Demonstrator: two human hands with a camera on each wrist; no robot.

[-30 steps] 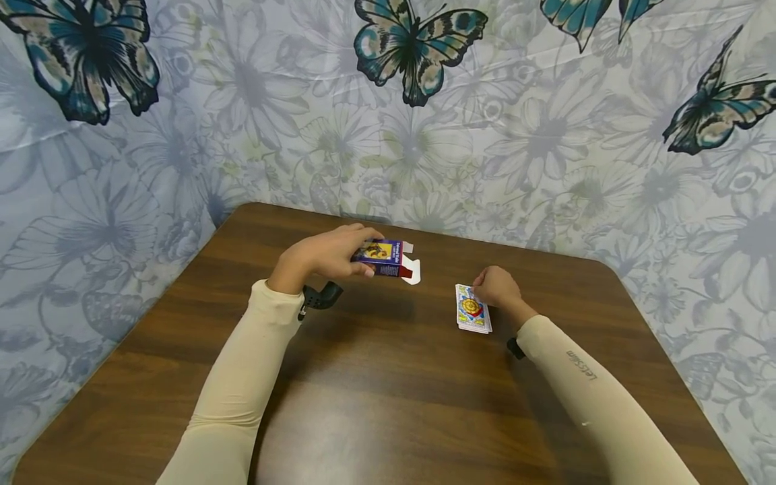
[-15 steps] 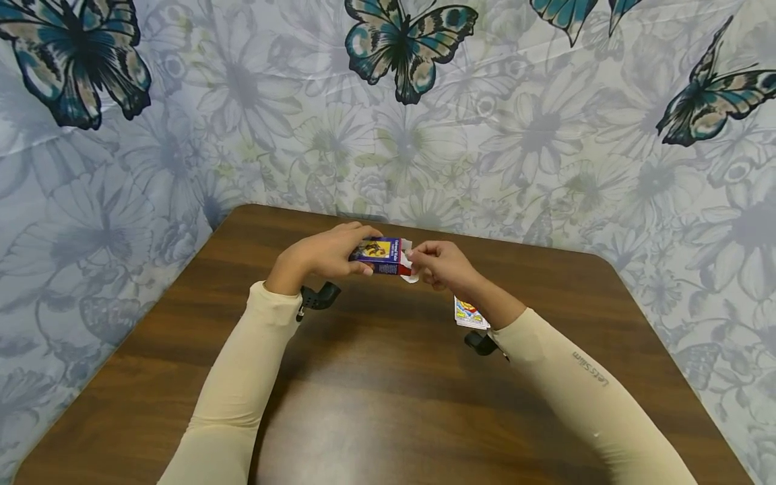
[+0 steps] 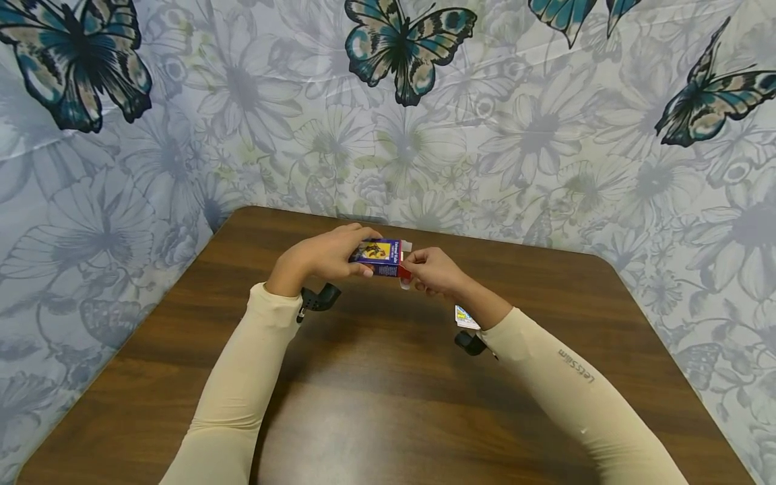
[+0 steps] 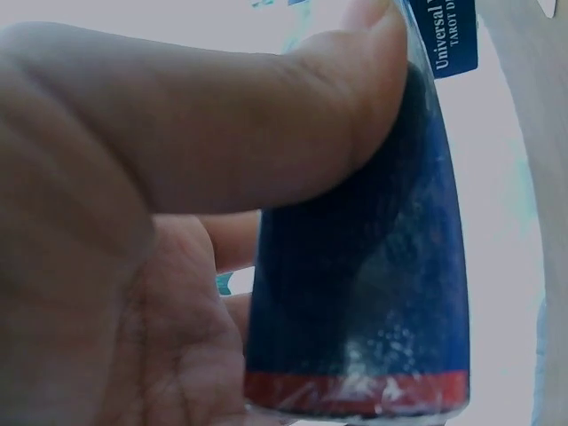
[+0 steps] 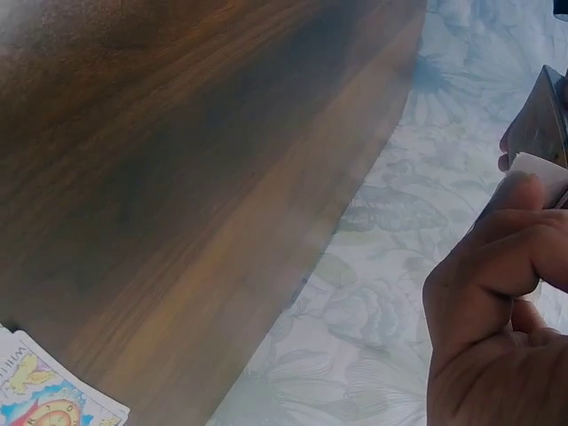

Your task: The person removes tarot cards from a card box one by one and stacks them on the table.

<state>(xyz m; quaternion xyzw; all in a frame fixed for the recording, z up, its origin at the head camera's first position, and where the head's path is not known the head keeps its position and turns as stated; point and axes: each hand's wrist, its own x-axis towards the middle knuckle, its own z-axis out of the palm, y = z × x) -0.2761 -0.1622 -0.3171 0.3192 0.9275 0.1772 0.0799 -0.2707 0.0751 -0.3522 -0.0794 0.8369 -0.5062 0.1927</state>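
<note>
A purple-blue tarot card box (image 3: 378,250) with a yellow picture panel is held above the table by my left hand (image 3: 327,254). In the left wrist view, the thumb lies across the box's blue side (image 4: 373,293), which ends in a red band. My right hand (image 3: 439,273) is at the box's open right end, thumb and fingertips pinching a flap there. The right wrist view shows a pale flap (image 5: 537,169) by those fingertips. Below the right forearm, a stack of tarot cards (image 3: 465,318) lies face up on the table, mostly hidden by that arm.
The brown wooden table (image 3: 364,404) extends under both arms, with rounded far corners. Behind it hangs a floral cloth (image 3: 273,135) with teal butterflies. Black wrist straps with small cameras sit on both wrists.
My right hand has left the card stack and moved left to the box's open end, where it now works on a flap. My left hand and the box have hardly moved.
</note>
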